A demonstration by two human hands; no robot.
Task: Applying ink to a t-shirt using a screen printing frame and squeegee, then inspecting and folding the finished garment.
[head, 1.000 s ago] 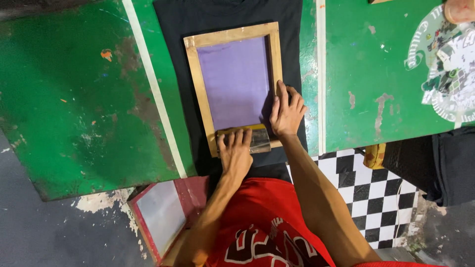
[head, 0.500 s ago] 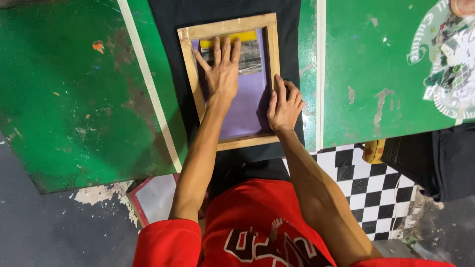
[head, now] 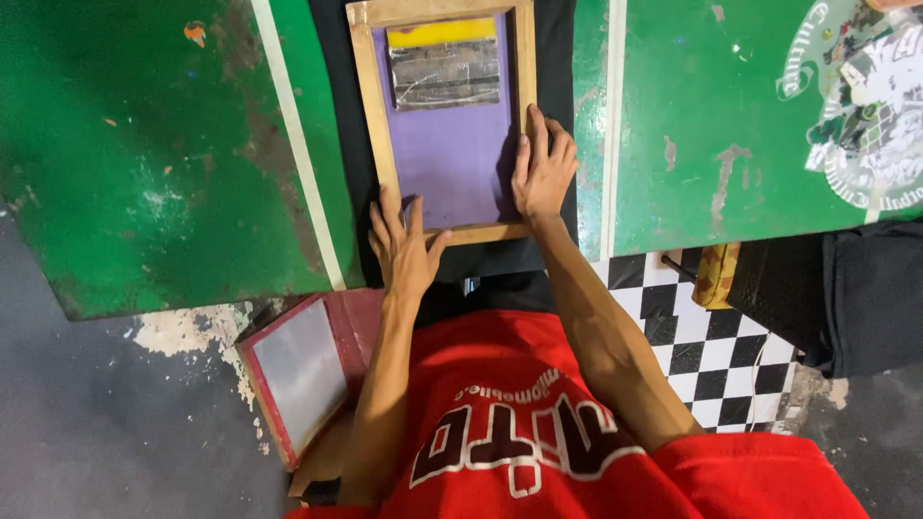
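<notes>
Both hands flat on a wooden printing screen laid over black cloth on a green bench.

The left hand (head: pixel 402 252) rests with fingers spread on the near left corner of the wooden screen frame (head: pixel 370 115), gripping nothing; the right hand (head: pixel 541 171) presses flat on the frame's near right side, its grip open too. Inside the frame, purple mesh (head: pixel 454 154) carries a yellow strip (head: pixel 452 32) and a silvery patch (head: pixel 444 73) at the far end. The black cloth (head: pixel 556 58) lies under the frame on the green bench (head: pixel 144 154). A round white-and-green emblem (head: pixel 870 106) sits far right. A red-framed screen (head: pixel 298 370) leans near left, below the bench.
</notes>
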